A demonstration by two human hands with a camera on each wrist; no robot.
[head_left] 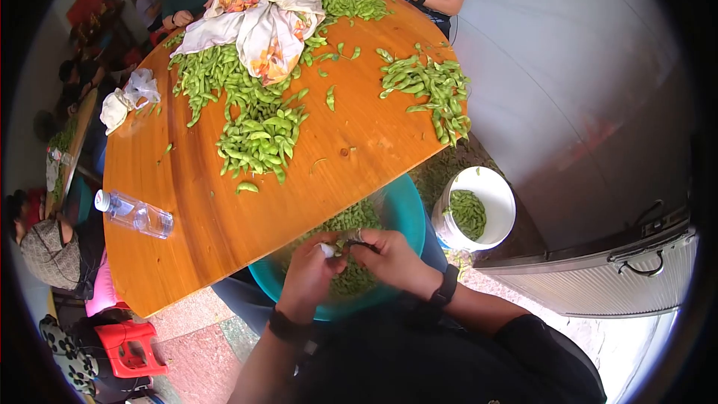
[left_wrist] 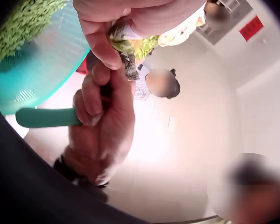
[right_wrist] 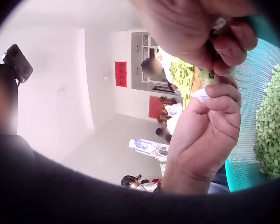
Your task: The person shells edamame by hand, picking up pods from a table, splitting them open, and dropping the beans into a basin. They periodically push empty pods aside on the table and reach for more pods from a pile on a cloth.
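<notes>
Over the teal basket (head_left: 410,213), which holds many small green beans (head_left: 351,277), both hands meet fingertip to fingertip. Between finger and thumb the left hand (head_left: 310,273) (left_wrist: 144,16) (right_wrist: 205,135) pinches a green pod (left_wrist: 123,45). A white wrap (head_left: 327,250) (right_wrist: 200,95) covers its thumb tip. The right hand (head_left: 396,260) (left_wrist: 102,126) (right_wrist: 196,32) has its fingers curled round a tool with a green handle (left_wrist: 46,117). A dark, narrow piece (left_wrist: 131,67) shows beside the pod; whether it belongs to the tool I cannot tell.
Piles of green pods (head_left: 258,135) and a patterned cloth (head_left: 258,22) lie on the wooden table (head_left: 359,157). A plastic bottle (head_left: 134,213) lies near its left edge. Right of the basket stands a white bucket (head_left: 497,213) with pods inside. Other people sit or stand around the table.
</notes>
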